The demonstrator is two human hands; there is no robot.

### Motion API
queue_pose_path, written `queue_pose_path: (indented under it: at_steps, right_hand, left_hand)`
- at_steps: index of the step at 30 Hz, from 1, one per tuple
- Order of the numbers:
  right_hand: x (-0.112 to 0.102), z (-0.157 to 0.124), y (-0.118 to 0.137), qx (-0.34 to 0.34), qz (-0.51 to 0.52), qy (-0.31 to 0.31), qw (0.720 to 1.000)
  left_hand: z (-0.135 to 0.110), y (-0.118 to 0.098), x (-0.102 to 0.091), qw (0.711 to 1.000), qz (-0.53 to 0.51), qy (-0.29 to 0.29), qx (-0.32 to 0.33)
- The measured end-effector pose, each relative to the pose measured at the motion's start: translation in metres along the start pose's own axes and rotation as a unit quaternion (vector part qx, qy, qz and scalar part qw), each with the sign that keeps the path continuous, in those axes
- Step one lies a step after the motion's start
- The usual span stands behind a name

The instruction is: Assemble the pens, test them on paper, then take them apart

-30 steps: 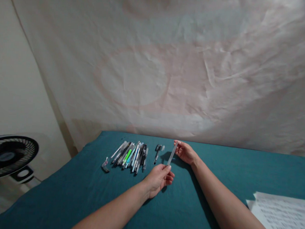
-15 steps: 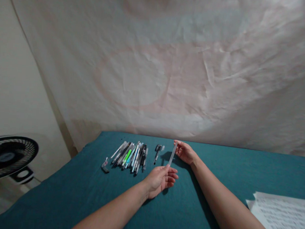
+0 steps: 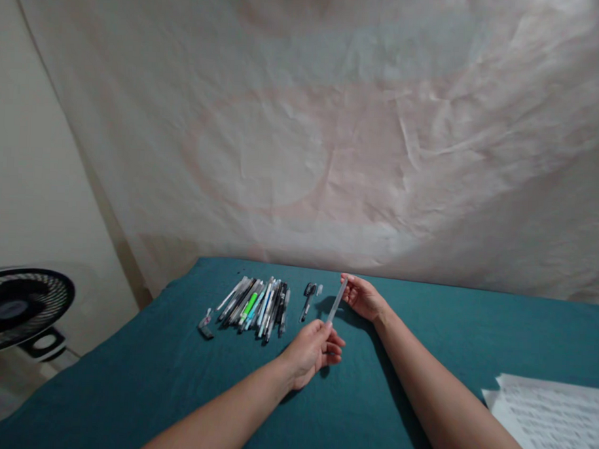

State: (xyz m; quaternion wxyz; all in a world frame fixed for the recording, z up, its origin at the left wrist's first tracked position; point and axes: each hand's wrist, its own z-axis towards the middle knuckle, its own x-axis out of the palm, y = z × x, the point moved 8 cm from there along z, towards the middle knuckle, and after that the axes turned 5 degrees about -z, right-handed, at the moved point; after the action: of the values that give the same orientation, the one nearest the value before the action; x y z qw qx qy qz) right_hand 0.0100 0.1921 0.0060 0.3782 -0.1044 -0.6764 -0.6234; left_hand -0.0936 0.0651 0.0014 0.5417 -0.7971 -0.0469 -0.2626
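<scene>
A translucent pale pen barrel (image 3: 337,303) is held slantwise between both hands above the green cloth. My left hand (image 3: 313,353) pinches its near end between thumb and forefinger, the other fingers loosely curled. At the far end, the fingertips of my right hand (image 3: 363,297) close on the tube. Just left of the barrel lie dark pen parts (image 3: 308,300) and a small clear cap-like piece (image 3: 319,289). Further left is a row of several pens (image 3: 254,308), mostly black, white and clear, with a bright green one (image 3: 248,308) among them.
A small dark object with a pale, pinkish end (image 3: 205,326) lies left of the pens. Written sheets of paper (image 3: 553,417) rest at the right front. A black fan (image 3: 24,310) stands beyond the left table edge. A hanging pale sheet (image 3: 302,152) backs the green-covered table (image 3: 141,383).
My left hand has shifted slightly left and up, with the near end of the barrel. My right hand stays nearly in place.
</scene>
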Motion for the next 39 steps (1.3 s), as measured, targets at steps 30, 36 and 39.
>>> queue_pose_path:
  at_steps: [30,36,39]
  right_hand:
    - [-0.023,-0.001,0.016,-0.046,0.043,-0.121,0.991]
    - [-0.069,0.002,0.029,-0.121,0.06,-0.205,0.969]
    - [-0.083,0.005,0.032,-0.13,0.034,-0.214,0.967]
  left_hand:
    - [-0.004,-0.008,0.004,0.997,0.081,0.017,0.003]
    - [-0.004,-0.011,0.004,0.992,0.123,0.006,0.026]
    - [-0.005,-0.012,0.007,0.988,0.144,0.015,0.045]
